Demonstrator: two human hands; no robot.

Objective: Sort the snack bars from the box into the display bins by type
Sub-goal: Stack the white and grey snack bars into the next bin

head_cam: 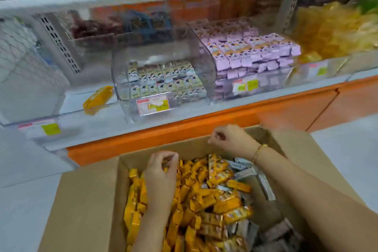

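An open cardboard box [90, 200] in front of me holds a heap of orange snack bars [204, 196], with grey-wrapped bars [245, 172] along its right side. My left hand [161, 172] is down on the orange heap at the box's far left, its fingers curled round an orange bar. My right hand [231, 139] hovers over the box's far rim with curled fingers, and nothing shows in it. On the shelf, a single orange bar [98, 99] lies in the left clear bin [30, 120].
The middle clear bin [126, 92] holds white-and-black bars. The bin to its right [221, 88] is stacked with purple bars. Yellow packets [331, 32] fill the far right of the shelf. An orange shelf base [225, 116] runs below, and more bins stand above.
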